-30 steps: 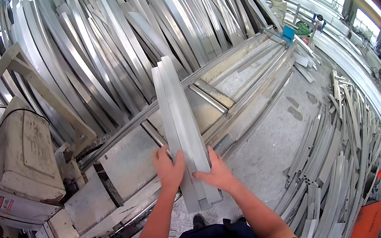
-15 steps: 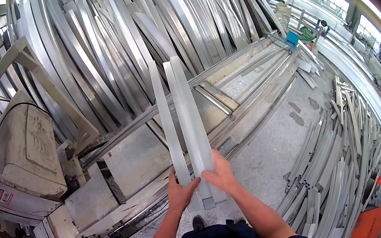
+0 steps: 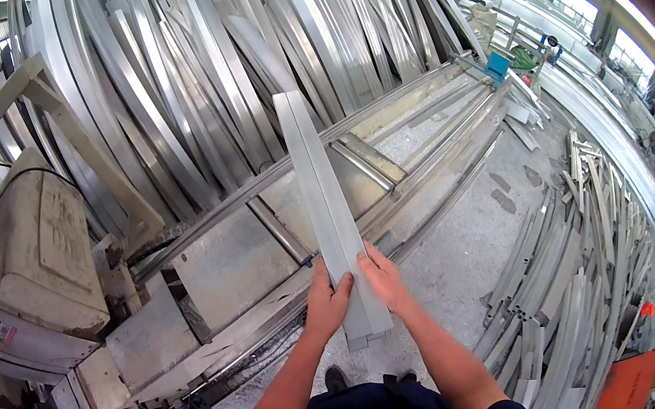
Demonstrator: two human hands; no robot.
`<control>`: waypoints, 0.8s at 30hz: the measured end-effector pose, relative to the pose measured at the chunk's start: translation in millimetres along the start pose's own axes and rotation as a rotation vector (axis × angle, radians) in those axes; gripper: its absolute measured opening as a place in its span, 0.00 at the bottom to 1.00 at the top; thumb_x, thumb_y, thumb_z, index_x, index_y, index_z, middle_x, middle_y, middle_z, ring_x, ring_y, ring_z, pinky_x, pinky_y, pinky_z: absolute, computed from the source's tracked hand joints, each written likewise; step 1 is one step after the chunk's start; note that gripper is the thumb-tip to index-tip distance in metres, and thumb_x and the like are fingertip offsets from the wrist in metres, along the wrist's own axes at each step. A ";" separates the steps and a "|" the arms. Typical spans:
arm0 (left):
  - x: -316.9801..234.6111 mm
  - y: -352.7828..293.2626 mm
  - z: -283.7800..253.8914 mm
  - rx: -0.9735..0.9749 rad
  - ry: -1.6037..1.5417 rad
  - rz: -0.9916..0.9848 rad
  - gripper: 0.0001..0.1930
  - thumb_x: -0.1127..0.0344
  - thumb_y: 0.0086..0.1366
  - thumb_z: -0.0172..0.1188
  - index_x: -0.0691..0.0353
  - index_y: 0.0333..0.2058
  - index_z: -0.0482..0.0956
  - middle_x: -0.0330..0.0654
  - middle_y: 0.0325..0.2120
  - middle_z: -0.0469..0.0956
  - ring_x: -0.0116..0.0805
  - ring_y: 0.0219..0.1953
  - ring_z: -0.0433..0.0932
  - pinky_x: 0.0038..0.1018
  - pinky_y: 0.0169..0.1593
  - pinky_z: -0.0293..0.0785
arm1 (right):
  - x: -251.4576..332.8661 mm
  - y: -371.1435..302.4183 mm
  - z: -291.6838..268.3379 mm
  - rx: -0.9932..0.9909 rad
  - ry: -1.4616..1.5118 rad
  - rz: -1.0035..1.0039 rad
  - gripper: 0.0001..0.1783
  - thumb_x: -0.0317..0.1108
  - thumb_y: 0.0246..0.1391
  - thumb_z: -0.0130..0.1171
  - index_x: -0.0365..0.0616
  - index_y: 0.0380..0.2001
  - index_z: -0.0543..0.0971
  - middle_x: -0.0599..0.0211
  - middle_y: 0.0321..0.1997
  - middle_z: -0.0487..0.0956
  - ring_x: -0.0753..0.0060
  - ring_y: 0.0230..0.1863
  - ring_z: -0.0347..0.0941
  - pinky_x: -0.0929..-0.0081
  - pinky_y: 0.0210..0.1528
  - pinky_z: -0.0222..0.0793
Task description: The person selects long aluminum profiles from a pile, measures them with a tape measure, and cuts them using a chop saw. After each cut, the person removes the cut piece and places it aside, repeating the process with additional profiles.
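Between my two hands is a bundle of long silver-grey metal profiles (image 3: pixel 326 205), pressed side by side and pointing away from me. My left hand (image 3: pixel 328 296) grips the bundle's left side near its near end, thumb on top. On the opposite side, my right hand (image 3: pixel 381 278) is wrapped round the edge, thumb also over the upper face. The near ends sit slightly uneven below my hands. Over the metal bench (image 3: pixel 228 274) the far part of the bundle stretches toward the upright stock. How many pieces lie underneath is hidden.
Many tall metal profiles (image 3: pixel 215 77) lean along the far side. A worn beige machine housing (image 3: pixel 46 246) with a bent arm stands at the left. Loose offcuts (image 3: pixel 567 279) are heaped on the floor at right, beside an orange-red box (image 3: pixel 630 384). A steel roller (image 3: pixel 279 230) crosses the bench.
The separate profile in my left hand has come over to the right against the others, closing the gap. Both hands are nearer each other and slightly farther from my body.
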State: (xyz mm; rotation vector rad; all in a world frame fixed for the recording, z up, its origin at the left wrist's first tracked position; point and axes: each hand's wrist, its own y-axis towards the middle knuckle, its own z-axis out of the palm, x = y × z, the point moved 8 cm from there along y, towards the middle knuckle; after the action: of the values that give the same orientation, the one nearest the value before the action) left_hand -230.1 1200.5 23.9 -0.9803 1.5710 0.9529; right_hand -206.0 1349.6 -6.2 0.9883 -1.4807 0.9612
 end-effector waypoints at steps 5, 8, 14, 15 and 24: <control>5.4 5.7 -2.3 0.074 0.042 -0.044 0.29 0.64 0.65 0.57 0.66 0.62 0.62 0.55 0.57 0.69 0.44 0.59 0.70 0.30 0.61 0.64 | -1.7 2.5 3.9 0.046 -0.135 -0.076 0.27 0.42 0.63 0.49 0.45 0.63 0.65 0.54 0.54 0.76 0.65 0.53 0.72 0.70 0.57 0.65; 20.5 4.0 -8.1 -0.012 0.092 0.082 0.29 0.63 0.64 0.58 0.64 0.62 0.62 0.56 0.58 0.68 0.49 0.61 0.68 0.33 0.63 0.63 | 5.6 -6.3 11.4 0.187 -0.139 0.021 0.28 0.44 0.64 0.48 0.44 0.64 0.65 0.56 0.54 0.75 0.67 0.54 0.70 0.69 0.58 0.64; 48.2 -70.2 -30.8 -0.147 0.097 0.015 0.31 0.52 0.68 0.53 0.74 0.60 0.62 0.62 0.60 0.66 0.52 0.60 0.69 0.37 0.61 0.66 | -92.0 -28.7 -48.1 -0.043 0.245 0.220 0.36 0.57 0.64 0.45 0.40 0.64 0.64 0.57 0.64 0.67 0.63 0.64 0.64 0.61 0.65 0.56; 68.3 -97.0 -37.0 -0.149 0.145 -0.020 0.32 0.52 0.68 0.53 0.73 0.60 0.62 0.63 0.56 0.69 0.55 0.56 0.72 0.38 0.58 0.69 | -117.5 -47.3 -60.1 -0.136 0.240 0.291 0.36 0.58 0.63 0.45 0.41 0.63 0.65 0.57 0.63 0.69 0.61 0.63 0.65 0.57 0.64 0.57; 254.0 -569.0 -80.6 0.328 0.865 -1.251 0.21 0.48 0.61 0.56 0.58 0.42 0.83 0.49 0.43 0.82 0.47 0.47 0.81 0.43 0.48 0.76 | -406.0 -299.6 -75.4 0.952 -0.644 0.993 0.17 0.47 0.58 0.54 0.43 0.38 0.77 0.64 0.34 0.79 0.63 0.35 0.78 0.61 0.36 0.77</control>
State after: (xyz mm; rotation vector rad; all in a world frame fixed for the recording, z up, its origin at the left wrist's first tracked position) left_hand 230.1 889.1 -269.5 -1.8722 1.2465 -0.6574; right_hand 138.6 1355.9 -382.3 1.2857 -2.1607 2.3712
